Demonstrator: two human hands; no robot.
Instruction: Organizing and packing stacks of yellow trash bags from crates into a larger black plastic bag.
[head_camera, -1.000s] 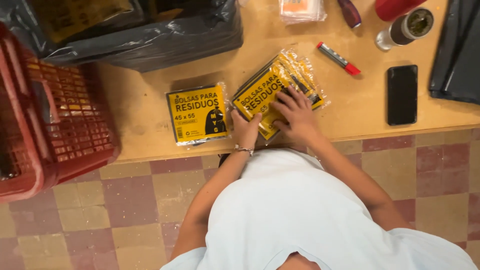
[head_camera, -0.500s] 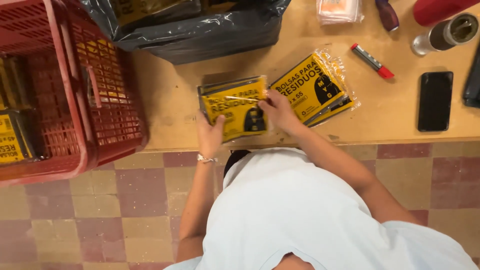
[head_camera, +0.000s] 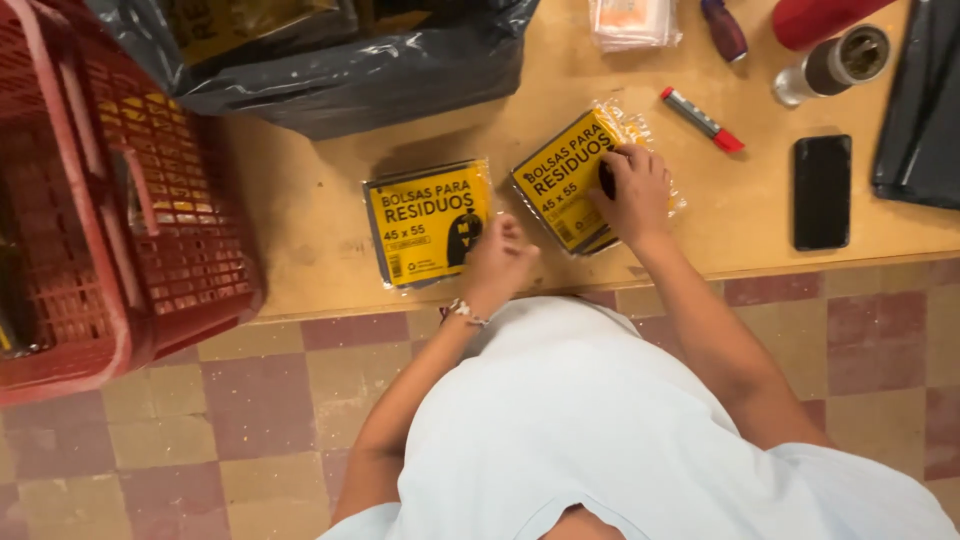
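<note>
The right hand (head_camera: 632, 192) is pressing flat on a yellow bag packet (head_camera: 572, 178); the left hand (head_camera: 497, 262), fingers loosely curled and holding nothing, is touching a second packet (head_camera: 425, 222) lying at its ten o'clock.

The left hand (head_camera: 497, 262) hovers with fingers loosely curled at the right edge of the left yellow packet (head_camera: 428, 224) — a bracelet on its wrist. The right hand (head_camera: 632, 193), further right, presses palm-down, fingers spread.

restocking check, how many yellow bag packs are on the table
2: one yellow pack at the left hand, one stack under the right hand, possibly hiding more.
</note>
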